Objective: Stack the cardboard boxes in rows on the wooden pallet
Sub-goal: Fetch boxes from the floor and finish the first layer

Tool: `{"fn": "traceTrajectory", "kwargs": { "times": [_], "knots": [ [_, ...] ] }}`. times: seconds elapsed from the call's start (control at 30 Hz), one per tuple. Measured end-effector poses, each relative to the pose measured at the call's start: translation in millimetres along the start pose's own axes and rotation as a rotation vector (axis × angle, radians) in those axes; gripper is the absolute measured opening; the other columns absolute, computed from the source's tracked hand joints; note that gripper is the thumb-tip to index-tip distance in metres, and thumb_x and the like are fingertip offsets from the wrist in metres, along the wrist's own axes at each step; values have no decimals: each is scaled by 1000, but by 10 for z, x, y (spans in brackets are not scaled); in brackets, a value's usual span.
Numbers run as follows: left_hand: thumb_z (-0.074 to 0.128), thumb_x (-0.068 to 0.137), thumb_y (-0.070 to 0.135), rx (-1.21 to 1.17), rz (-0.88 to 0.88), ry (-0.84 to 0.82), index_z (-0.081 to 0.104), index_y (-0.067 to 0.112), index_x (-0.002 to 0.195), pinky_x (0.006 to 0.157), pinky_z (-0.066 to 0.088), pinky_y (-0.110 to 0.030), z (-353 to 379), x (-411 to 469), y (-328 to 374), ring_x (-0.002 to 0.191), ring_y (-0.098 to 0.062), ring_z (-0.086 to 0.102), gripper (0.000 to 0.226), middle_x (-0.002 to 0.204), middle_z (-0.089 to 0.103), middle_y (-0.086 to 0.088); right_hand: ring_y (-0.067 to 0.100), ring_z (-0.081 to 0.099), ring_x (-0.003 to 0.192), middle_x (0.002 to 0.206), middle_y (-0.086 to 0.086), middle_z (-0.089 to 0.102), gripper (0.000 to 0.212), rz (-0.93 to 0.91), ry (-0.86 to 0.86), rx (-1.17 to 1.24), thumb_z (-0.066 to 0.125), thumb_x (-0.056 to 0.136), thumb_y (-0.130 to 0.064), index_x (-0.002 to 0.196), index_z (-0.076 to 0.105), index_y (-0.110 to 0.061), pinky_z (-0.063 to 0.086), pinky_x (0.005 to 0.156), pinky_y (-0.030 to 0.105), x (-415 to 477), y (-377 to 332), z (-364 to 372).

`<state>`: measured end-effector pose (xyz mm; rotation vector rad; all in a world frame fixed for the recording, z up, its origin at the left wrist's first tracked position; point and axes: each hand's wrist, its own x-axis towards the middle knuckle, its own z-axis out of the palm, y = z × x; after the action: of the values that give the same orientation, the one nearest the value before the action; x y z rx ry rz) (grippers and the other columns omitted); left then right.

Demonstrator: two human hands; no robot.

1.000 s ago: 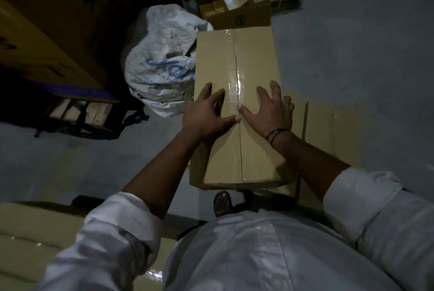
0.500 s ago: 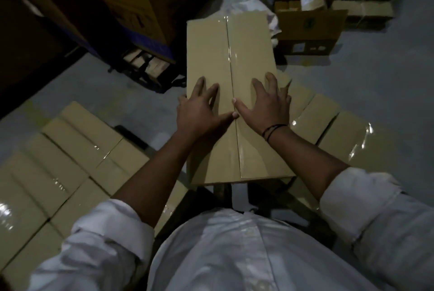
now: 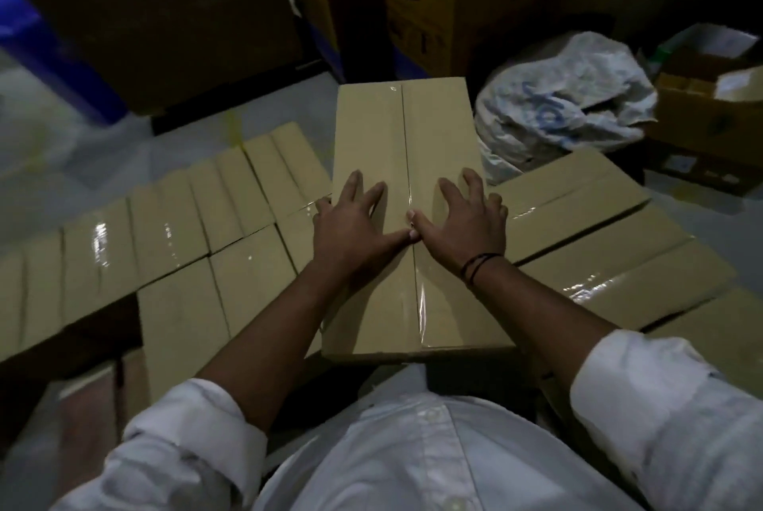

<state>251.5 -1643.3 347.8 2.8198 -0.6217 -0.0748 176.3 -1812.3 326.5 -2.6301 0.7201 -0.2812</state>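
Observation:
A long taped cardboard box [image 3: 406, 130] lies lengthwise in front of me, raised above the boxes around it. My left hand [image 3: 351, 225] and my right hand [image 3: 462, 221] rest flat on its top with fingers spread. Their thumbs meet at the tape seam. Rows of similar cardboard boxes [image 3: 165, 229] lie side by side lower down on the left. More boxes [image 3: 598, 229] lie on the right. A dark bare patch [image 3: 82, 341] shows beside the left rows; I cannot tell whether it is the pallet. What carries the long box from below is hidden.
A white printed sack [image 3: 565, 106] slumps on the grey floor right of the box's far end. An open carton [image 3: 710, 106] with small boxes stands at far right. Tall dark cartons [image 3: 421, 2] wall off the back.
The view has swung left with the box. The rows of boxes on the left have come into sight, and the sack now lies right of the box. Both hands stay flat on its top.

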Motion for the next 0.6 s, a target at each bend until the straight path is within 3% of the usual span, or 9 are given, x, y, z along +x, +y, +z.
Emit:
{"fn": "traceTrajectory", "kwargs": {
  "times": [0.2,0.6],
  "knots": [
    [46,62,101,-25,-149,54,30,47,156,109,40,-57,-191,-1004,-1019,141,-45,30,109,170,11,12,40,32,137,164,0,18,78,-149,-79,18,40,84,-79,149,38,-36,31,113,56,-840,-910,380],
    [54,70,93,-21,-429,122,33,41,156,119,26,-56,-808,-3520,-3171,149,-38,24,103,171,11,3,38,41,130,161,-2,25,70,-425,-219,79,44,83,-77,141,47,-37,35,108,52,-3039,-2935,1275]
  ]
}}
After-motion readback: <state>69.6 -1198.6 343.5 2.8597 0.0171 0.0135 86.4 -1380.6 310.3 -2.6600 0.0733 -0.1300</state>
